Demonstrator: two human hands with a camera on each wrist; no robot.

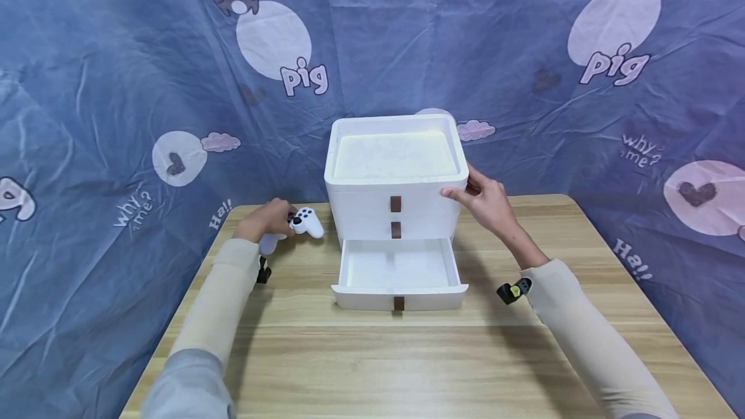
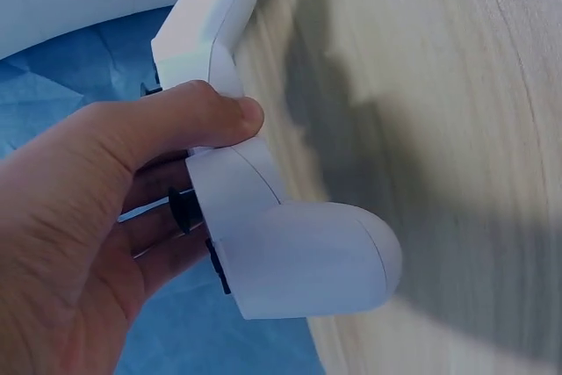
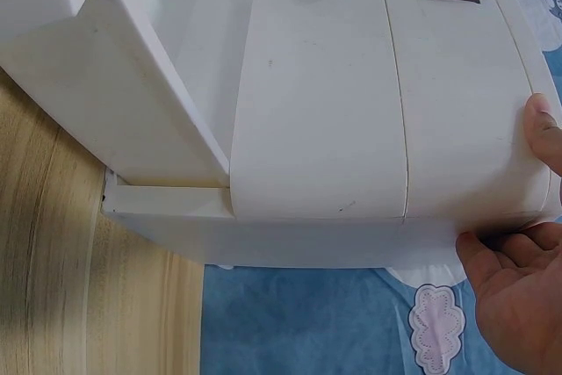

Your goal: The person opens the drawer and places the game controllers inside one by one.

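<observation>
A white game controller (image 1: 308, 224) is gripped in my left hand (image 1: 269, 220) at the left of the white drawer cabinet (image 1: 361, 205). In the left wrist view the thumb lies across the controller's middle, and the fingers pass beneath its stick side. The cabinet's bottom drawer (image 1: 372, 301) is pulled out, with nothing seen inside it; the two drawers above are closed. My right hand (image 1: 487, 204) holds the cabinet's upper right corner. Its thumb presses the front face and its fingers touch the side, as the right wrist view shows.
Brown pull tabs (image 1: 396, 204) sit on the drawer fronts. The cabinet's top is a shallow rimmed tray (image 1: 396, 181). A wooden table (image 1: 372, 367) bears everything, and a blue printed cloth (image 1: 372, 37) hangs behind and at both sides.
</observation>
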